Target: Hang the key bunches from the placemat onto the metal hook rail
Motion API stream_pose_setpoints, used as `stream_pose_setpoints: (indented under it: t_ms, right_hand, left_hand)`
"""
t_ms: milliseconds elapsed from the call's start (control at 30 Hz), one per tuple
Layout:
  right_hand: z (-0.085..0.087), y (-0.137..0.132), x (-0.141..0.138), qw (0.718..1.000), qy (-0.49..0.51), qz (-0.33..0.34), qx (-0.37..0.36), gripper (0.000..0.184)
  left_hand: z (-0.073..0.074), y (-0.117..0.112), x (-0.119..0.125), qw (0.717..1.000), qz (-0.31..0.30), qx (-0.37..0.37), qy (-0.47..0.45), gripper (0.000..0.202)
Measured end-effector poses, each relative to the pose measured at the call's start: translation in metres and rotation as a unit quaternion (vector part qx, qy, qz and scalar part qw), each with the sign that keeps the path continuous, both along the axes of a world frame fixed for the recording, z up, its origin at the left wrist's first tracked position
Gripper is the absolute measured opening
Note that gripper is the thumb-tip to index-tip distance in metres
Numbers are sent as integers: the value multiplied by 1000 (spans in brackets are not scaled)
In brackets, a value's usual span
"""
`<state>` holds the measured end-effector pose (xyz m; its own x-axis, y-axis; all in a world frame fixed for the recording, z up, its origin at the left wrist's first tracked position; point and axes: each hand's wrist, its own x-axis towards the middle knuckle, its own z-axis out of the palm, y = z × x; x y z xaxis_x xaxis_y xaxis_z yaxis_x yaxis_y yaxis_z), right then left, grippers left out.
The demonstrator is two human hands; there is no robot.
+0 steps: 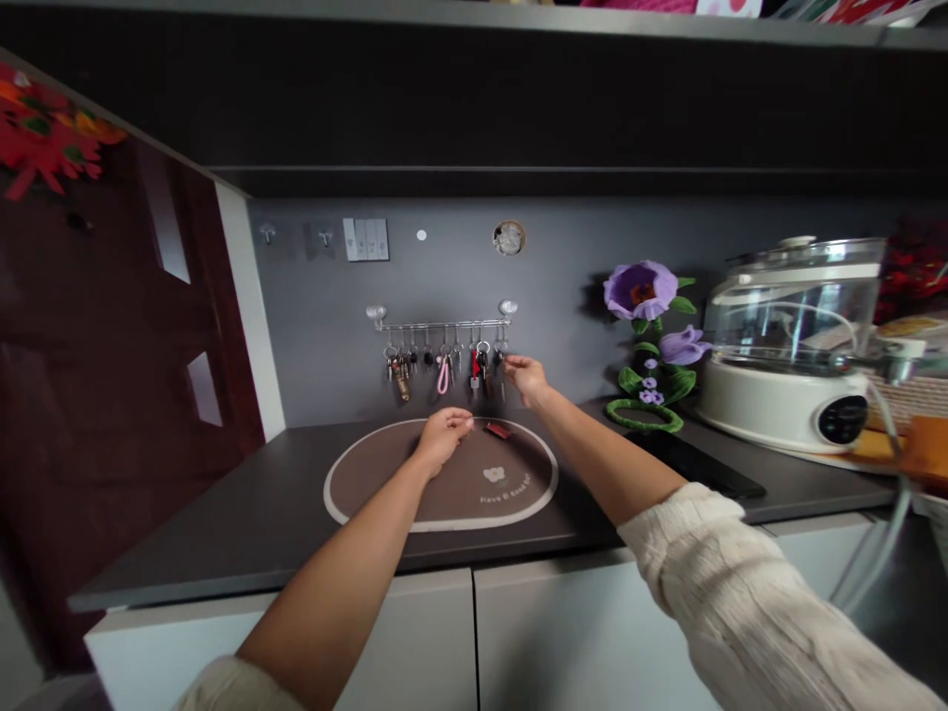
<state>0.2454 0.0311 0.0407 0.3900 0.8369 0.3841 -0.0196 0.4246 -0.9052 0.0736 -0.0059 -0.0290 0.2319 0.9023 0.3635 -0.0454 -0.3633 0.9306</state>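
Observation:
A chrome key rail [444, 323] is fixed to the grey wall, with several key bunches hanging from its hooks. My right hand [524, 378] reaches up to the rightmost hanging keys [501, 360], fingers pinched at them. My left hand [442, 434] hovers over the brown oval mat [370, 479] with its fingers curled together; what it holds, if anything, is hidden. A small red and black key fob [498, 430] lies on the mat just right of my left hand.
A purple knitted flower [643, 296] stands right of the rail. Further right is a white cooker with a glass lid [792, 346]. A dark wooden door [96, 375] fills the left. The dark counter [244, 523] tops white cabinets.

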Motion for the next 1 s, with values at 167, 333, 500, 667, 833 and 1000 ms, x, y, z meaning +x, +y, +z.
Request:
stream_pose_setpoints:
  t_ms: [167,333,500,667,833,1000]
  right_hand:
    - [-14,-22,-8,998,14,34,-43,13]
    - [-43,-28,-5,992,-90,47,-78,8]
    - [-62,-22,7,951,-296,43,-73,7]
    - [-63,-17,12,888,-451,60,-64,14]
    - [-60,-14,11,835,-543,71,-55,21]
    - [-57,-14,10,803,-591,57,-44,18]
  left_hand:
    - [1,0,-1,1000,9,-5,7,22]
    - [4,-3,-2,999,34,2,17,16]
    - [1,-1,-3,998,45,12,44,14]
    - [-4,5,-3,996,58,22,72,13]
    - [-4,4,-2,994,62,20,86,11]
    - [-1,-1,-2,995,58,15,82,7]
